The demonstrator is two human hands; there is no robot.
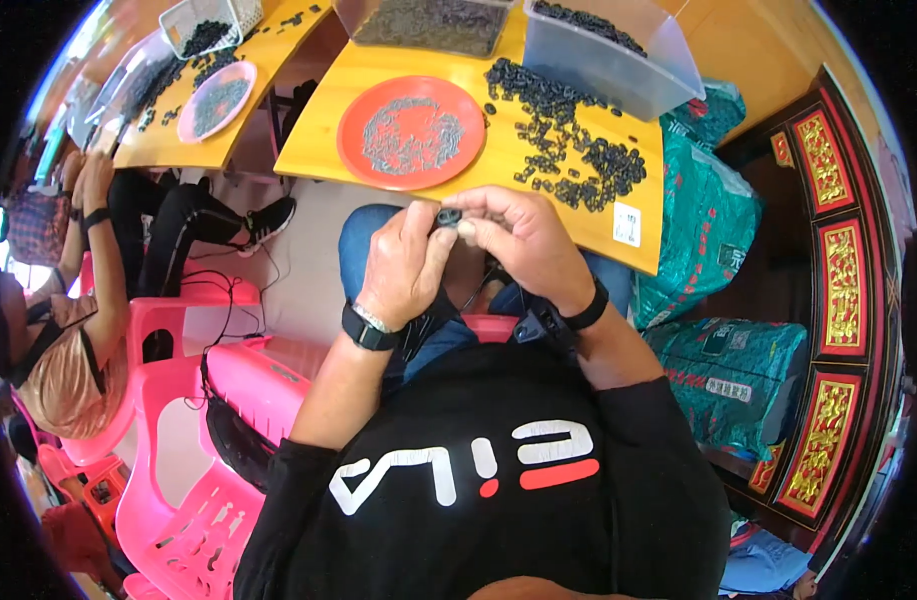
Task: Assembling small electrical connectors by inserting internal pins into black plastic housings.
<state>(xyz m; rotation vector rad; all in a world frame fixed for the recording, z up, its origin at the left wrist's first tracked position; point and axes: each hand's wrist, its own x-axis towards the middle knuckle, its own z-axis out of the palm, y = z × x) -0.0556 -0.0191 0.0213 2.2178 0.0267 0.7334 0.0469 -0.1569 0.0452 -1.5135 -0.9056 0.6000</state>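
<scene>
Both hands meet over my lap, just in front of the yellow table (324, 120). My left hand (404, 255) grips a small black plastic part (449, 216) between thumb and forefinger. From the other side, my right hand (514, 235) pinches at the same part; whether its fingertips hold a tiny piece is too small to tell. Beyond the hands lies a round red plate (354, 150) with many small grey metal pieces (419, 150) on it. Loose black parts (609, 175) like the one in hand are spread over the right of the table.
Two clear plastic bins (619, 70) (429, 25) of small parts stand at the table's back. Green sacks (699, 220) line the right side by a carved dark cabinet (829, 250). Pink chairs (194, 450) are on my left, where another person (74, 350) sits at a second table (264, 60).
</scene>
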